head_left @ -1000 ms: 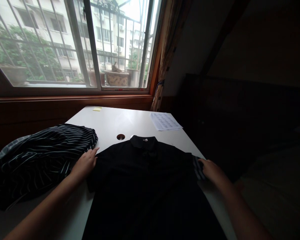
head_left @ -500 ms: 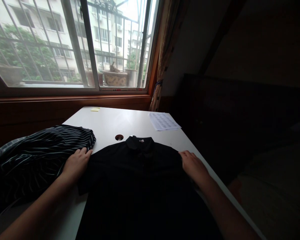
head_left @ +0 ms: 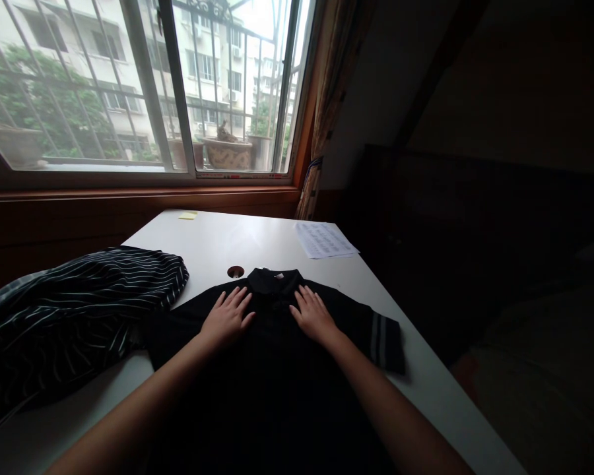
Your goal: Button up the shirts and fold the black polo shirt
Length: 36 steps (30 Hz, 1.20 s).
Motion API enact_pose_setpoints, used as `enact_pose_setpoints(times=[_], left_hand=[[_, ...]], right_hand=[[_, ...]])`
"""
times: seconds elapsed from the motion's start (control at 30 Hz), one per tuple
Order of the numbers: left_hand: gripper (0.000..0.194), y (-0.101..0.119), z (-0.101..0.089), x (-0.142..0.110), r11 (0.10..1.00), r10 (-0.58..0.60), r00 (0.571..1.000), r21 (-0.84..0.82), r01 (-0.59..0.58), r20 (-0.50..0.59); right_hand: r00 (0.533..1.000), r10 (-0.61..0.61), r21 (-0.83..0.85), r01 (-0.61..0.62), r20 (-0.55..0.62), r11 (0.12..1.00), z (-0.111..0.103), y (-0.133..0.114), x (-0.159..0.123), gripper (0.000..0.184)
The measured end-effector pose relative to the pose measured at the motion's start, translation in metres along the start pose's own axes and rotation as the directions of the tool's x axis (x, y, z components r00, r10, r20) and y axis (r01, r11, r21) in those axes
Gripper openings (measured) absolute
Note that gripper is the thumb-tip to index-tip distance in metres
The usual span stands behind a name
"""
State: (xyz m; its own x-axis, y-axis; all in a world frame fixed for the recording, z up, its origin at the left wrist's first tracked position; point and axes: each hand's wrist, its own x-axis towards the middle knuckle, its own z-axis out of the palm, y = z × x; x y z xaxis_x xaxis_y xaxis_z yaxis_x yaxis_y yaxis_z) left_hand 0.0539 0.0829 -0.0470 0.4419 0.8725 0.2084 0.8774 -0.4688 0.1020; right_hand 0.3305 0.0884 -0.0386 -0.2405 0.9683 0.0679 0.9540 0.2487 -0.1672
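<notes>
A black collared short-sleeved shirt [head_left: 277, 382] lies spread on the white table [head_left: 212, 241], its collar toward the window. My left hand [head_left: 228, 316] rests open on the shirt, just left of the collar, with its fingers spread. On the other side of the collar, my right hand [head_left: 313, 313] lies open on the cloth, fingers apart. The right sleeve shows two grey stripes near its cuff. Part of the left sleeve is too dark to make out against the striped cloth beside it. The lower part of the shirt runs out of view.
Bunched black-and-white striped cloth [head_left: 89, 297] lies at the table's left. Printed paper sheets [head_left: 325, 240] sit at the far right corner, and a yellow note [head_left: 188, 215] at the far left. A round hole [head_left: 235, 271] is in the tabletop. Beyond stands a barred window [head_left: 193, 92].
Both hands have let go of the shirt's shoulder edges and moved inward to lie flat beside the collar. The right sleeve with its grey stripes now shows.
</notes>
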Motion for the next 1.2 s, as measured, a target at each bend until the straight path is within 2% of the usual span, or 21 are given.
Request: enact_pose_setpoints(times=[0.17,0.27,0.47,0.63,0.73,0.8,0.9,0.97,1.07,1.2], left_hand=[[0.059,-0.030,-0.005,0.005,1.000,-0.016,1.000,0.012,0.016,0.013],[0.058,-0.041,-0.008,0.003,0.999,-0.025,0.999,0.033,0.024,0.036],[0.059,-0.050,-0.009,-0.001,0.995,-0.068,0.996,0.076,0.063,0.063],[0.057,-0.052,-0.006,-0.002,0.993,-0.073,0.996,0.096,0.068,0.045],[0.051,-0.045,-0.009,-0.001,0.994,-0.005,1.000,0.108,0.005,-0.004],[0.046,-0.033,-0.012,0.002,0.989,0.111,0.993,0.104,-0.107,-0.033],[0.039,-0.006,-0.015,0.012,0.949,0.312,0.948,0.052,-0.309,-0.059],[0.034,0.012,-0.014,0.019,0.922,0.386,0.919,0.000,-0.388,-0.085],[0.029,0.026,-0.010,0.028,0.925,0.366,0.922,-0.056,-0.375,-0.130],[0.030,0.021,-0.006,0.029,0.935,0.319,0.934,-0.106,-0.337,-0.161]], right_hand=[[1.000,0.010,0.000,-0.010,0.008,1.000,0.005,-0.002,0.007,0.067],[1.000,0.003,-0.006,-0.003,0.000,1.000,0.009,-0.004,0.011,0.068],[1.000,-0.020,-0.018,0.020,0.016,1.000,0.009,-0.001,0.013,0.069],[0.999,0.020,-0.038,-0.018,0.041,0.999,0.003,0.026,0.009,0.069],[0.998,0.057,-0.052,-0.056,0.023,0.997,0.002,0.039,0.008,0.069],[0.998,0.062,-0.050,-0.062,0.004,0.997,0.004,0.042,0.008,0.068],[0.998,0.058,-0.030,-0.059,-0.040,0.998,0.005,0.040,0.007,0.065],[0.996,0.044,-0.007,-0.044,-0.081,0.999,0.005,0.039,0.006,0.061],[0.983,0.003,0.043,0.005,-0.185,0.999,0.002,0.040,0.004,0.050],[0.927,-0.067,0.134,0.124,-0.369,0.983,-0.007,0.034,0.000,0.031]])
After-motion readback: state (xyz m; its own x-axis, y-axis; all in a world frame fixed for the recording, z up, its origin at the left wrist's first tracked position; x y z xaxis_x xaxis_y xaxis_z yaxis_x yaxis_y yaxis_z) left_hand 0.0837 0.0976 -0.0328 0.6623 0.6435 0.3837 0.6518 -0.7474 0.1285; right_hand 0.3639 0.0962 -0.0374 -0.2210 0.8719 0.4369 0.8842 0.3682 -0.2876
